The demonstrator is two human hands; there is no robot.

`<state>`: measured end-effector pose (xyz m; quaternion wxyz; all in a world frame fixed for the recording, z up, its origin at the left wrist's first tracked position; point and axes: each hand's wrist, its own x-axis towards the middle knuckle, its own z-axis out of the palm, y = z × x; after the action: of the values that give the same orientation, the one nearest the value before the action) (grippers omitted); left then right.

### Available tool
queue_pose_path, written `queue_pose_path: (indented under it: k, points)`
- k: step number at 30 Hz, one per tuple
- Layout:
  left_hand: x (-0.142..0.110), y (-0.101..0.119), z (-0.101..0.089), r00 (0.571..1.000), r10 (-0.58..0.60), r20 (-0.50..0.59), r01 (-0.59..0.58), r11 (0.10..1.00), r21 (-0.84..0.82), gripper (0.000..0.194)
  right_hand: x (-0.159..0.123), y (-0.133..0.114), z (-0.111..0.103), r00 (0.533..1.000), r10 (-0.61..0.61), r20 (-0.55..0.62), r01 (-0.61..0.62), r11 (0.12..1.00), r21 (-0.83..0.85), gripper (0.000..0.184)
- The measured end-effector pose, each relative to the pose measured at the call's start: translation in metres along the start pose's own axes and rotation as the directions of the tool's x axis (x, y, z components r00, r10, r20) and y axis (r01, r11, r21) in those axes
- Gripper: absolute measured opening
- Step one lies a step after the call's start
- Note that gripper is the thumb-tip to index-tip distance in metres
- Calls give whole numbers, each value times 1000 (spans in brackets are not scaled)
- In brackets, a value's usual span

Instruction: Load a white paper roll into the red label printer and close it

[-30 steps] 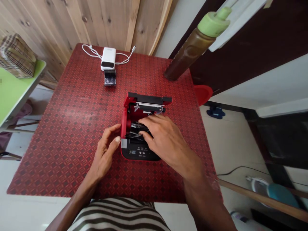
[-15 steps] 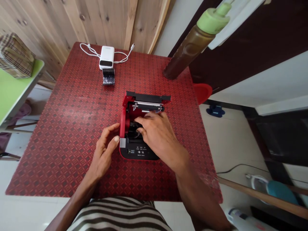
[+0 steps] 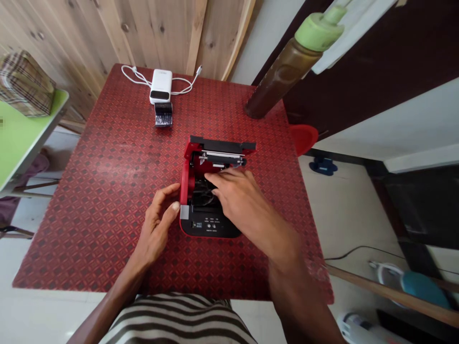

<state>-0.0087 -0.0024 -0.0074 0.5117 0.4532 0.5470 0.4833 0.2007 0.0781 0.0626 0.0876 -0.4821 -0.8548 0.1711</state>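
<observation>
A red and black label printer [image 3: 211, 231] stands on the table with its lid [image 3: 224, 145] raised; a roller hangs under the lid. Inside its bay lies a crinkled, shiny black film-like piece [image 3: 202, 192]. My right hand [image 3: 244, 196] reaches into the bay from the right, fingers curled, with thumb and forefinger beside the black piece. Its other fingertips are hidden, so what they grip I cannot make out. My left hand [image 3: 159, 215] rests at the printer's left wall, fingertips touching it, thumb and fingers apart, holding nothing.
Behind the printer lie a white power bank-like device [image 3: 160, 86], a white cable [image 3: 186, 90] and a small black roll [image 3: 163, 114]. A tall brown bottle [image 3: 283, 71] with a green cap stands at the back right. The red patterned table [image 3: 118, 157] ends near my body.
My right hand has shifted slightly right inside the bay, showing more of the black piece. My left hand stays at the printer's side. The whole view has drifted a little.
</observation>
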Motion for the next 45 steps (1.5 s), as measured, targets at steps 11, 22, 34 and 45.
queue_pose_path:
  k: [11,22,34,45]
  points:
    - [2,-5,-2,996,-61,-61,54,992,-116,47,-42,-13,-1,938,-228,-260,267,956,124,18]
    - [79,54,15,937,329,-120,-338,939,-61,49,-64,-18,19,800,-249,-546,291,957,-9,17]
    - [33,36,17,989,131,-72,-134,990,-46,48,-68,-24,34,744,-322,-585,261,947,-190,17]
    - [20,24,16,995,-97,30,101,969,-225,63,-74,-17,23,787,-165,-594,184,983,-30,34]
